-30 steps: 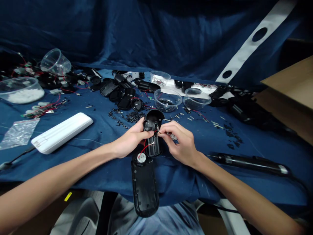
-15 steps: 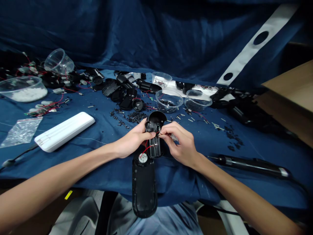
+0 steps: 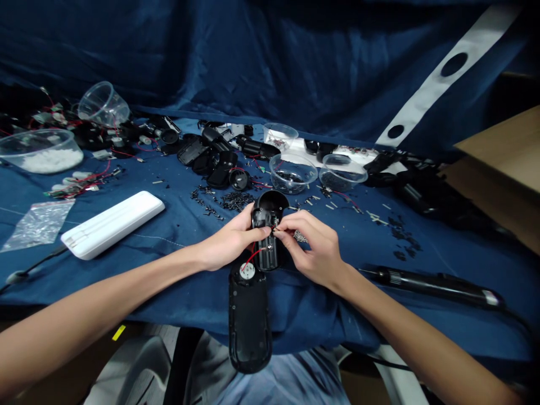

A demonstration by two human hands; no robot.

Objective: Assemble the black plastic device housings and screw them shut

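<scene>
My left hand (image 3: 236, 239) grips a black plastic housing half (image 3: 270, 259) by its left side, thumb laid across its inner face. Inside the housing are dark ribs and a small metal part. My right hand (image 3: 310, 239) pinches at the housing's right side, thumb and forefinger together at a thin red wire; the exact bit between the fingertips is too small to make out. Red wire (image 3: 252, 259) runs down to a round white-faced motor (image 3: 247, 271) in the top of a second black housing half (image 3: 250, 326), which hangs over the table's front edge.
Black screws (image 3: 237, 201) lie in a pile behind my hands. Clear plastic bowls (image 3: 293, 174) and black housings (image 3: 221, 169) stand further back. A white power bank (image 3: 113, 225) lies left; a black electric screwdriver (image 3: 434, 286) lies right, near a cardboard box (image 3: 506, 146).
Almost nothing differs. Both hands keep their hold on the housing, and the view has shifted very slightly.
</scene>
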